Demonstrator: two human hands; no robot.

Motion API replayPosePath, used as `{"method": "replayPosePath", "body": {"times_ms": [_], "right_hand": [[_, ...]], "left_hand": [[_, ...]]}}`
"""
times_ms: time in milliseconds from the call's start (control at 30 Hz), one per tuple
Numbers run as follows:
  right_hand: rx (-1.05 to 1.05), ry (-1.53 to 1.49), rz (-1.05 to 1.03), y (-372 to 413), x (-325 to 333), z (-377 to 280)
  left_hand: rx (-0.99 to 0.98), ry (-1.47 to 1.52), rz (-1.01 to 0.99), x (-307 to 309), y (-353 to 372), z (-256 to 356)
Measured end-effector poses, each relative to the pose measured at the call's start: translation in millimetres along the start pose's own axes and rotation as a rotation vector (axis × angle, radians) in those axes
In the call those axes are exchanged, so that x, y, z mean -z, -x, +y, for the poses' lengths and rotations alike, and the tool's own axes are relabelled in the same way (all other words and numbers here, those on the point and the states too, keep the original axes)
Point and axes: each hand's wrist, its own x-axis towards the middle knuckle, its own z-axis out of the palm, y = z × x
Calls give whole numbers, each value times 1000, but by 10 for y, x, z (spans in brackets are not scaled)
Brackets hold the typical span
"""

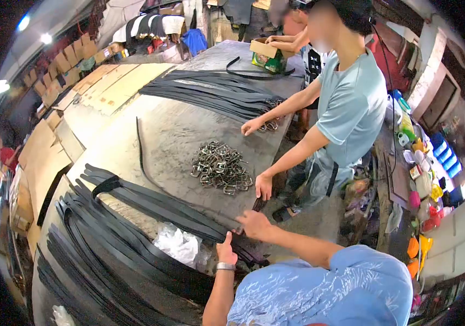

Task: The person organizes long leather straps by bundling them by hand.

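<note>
I can read no writing anywhere; the green box [269, 56] at the far end of the desk [189, 130] carries print too small to make out, and the bottles on the right are only blurred colour. My right hand [254, 223] lies on the near straps [151, 204] at the desk's right edge, fingers curled down and closed on their ends. My left hand [226, 252], with a watch [225, 266] on the wrist, is just nearer, thumb up against the same straps; its fingers are hidden, so I cannot tell the grip. The straps fan away to the left; more lie in a far bundle [216, 93]. A heap of buckles [220, 167] sits between the two. A co-worker's hand [263, 186] rests beside the buckles and the other hand [251, 126] at the far bundle. A white bag [178, 244] is half buried among the straps; my blue sleeve cuts off the near right.
</note>
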Motion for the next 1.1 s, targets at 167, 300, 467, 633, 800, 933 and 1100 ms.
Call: {"method": "replayPosePath", "body": {"times_ms": [167,300,467,633,800,933,1100], "right_hand": [[-157,-424,166,209,-495,-363],[-141,-489,94,209,-382,-242],[-177,-274,102,344,283,-463],[-8,-336,287,691,56,-298],[-60,-223,233,802,148,-238],[-101,-444,146,522,301,-269],[-206,-569,30,671,1101,-494]], "left_hand": [[-84,33,-194,-125,178,-15],[139,29,-321,81,101,-19],[-52,-32,-401,128,88,-89],[145,418,-473,-236,407,133],[143,225,-466,-232,144,30],[174,139,-522,-494,314,274],[66,30,-503,-865,591,712]]}}
